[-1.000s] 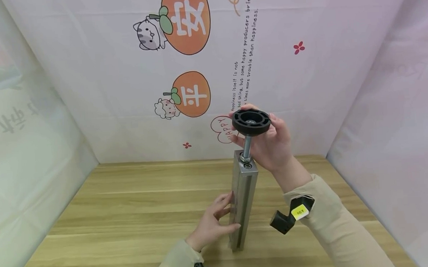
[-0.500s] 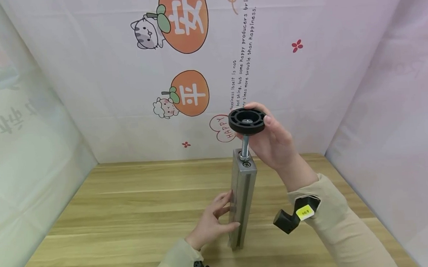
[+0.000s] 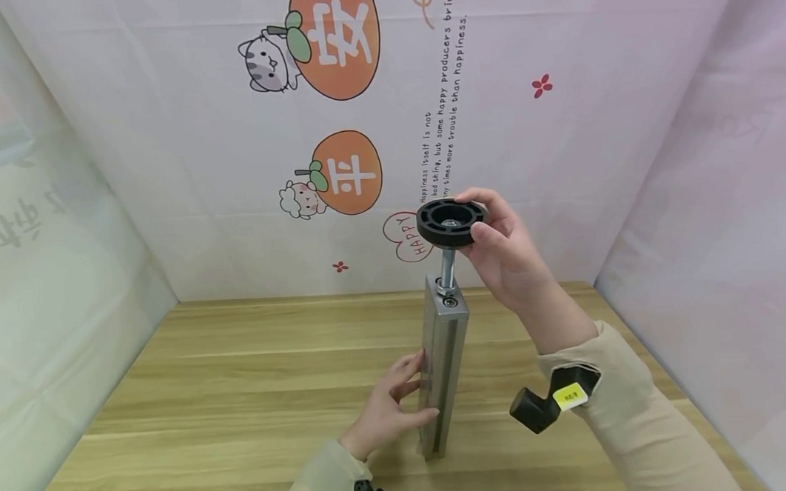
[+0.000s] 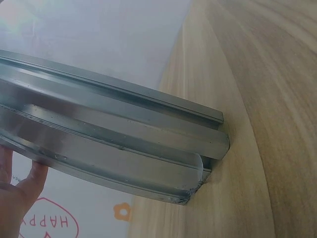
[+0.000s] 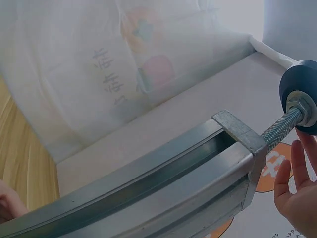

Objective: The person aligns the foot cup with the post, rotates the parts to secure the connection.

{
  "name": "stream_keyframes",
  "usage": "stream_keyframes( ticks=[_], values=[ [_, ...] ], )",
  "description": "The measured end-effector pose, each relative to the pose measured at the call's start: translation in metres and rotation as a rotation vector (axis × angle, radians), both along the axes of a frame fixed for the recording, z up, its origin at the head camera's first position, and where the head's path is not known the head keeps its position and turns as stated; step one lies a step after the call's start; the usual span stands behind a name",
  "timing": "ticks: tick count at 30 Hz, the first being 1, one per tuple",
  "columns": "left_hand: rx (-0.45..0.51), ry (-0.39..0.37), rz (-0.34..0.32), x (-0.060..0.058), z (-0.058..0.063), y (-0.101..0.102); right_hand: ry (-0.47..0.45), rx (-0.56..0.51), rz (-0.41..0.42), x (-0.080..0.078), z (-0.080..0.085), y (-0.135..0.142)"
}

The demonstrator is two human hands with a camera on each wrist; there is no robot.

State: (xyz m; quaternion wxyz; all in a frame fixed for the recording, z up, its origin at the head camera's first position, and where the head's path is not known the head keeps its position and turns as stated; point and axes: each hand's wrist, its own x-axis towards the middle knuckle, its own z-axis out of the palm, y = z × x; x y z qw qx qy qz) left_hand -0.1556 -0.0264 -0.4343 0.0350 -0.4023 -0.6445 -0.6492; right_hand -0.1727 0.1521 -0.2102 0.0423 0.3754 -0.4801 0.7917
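An aluminium profile [image 3: 443, 376] with grooved sides stands upright on the table. Its upper end carries a metal end plate [image 3: 453, 309], from which a threaded rod [image 3: 448, 266] with a nut rises to a black round levelling foot [image 3: 431, 236]. Low on the profile, my left hand [image 3: 383, 418] holds it between thumb and fingers. My right hand [image 3: 515, 265] pinches the foot's right rim, thumb in front and index finger behind. In the right wrist view the rod's thread [image 5: 282, 130] shows between plate and foot, with other fingers of that hand [image 5: 299, 188] below the foot.
Wood-grain table [image 3: 241, 402] lies under the profile. A printed white cloth [image 3: 494, 144] hangs behind it, and pale cloth walls [image 3: 718, 206] flank both sides. Each wrist wears a black camera [image 3: 535, 410].
My right hand has swung right and turned around the foot, its thumb now nearer the front of the rim. The foot has tilted slightly. My left hand keeps its hold.
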Motion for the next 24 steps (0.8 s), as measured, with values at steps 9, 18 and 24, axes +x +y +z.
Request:
stream_keyframes(
  ticks=[9, 18, 24],
  values=[
    [0.013, 0.003, -0.01, 0.0, 0.001, 0.0, 0.015, 0.076, -0.234, 0.01, 0.004, -0.002],
    [0.008, 0.047, -0.015, -0.001, -0.003, 0.0, 0.146, 0.155, -0.534, 0.02, 0.011, -0.009],
    [0.005, 0.039, -0.014, 0.0, -0.003, -0.001, 0.217, 0.263, -0.765, 0.026, 0.013, -0.015]
  ],
)
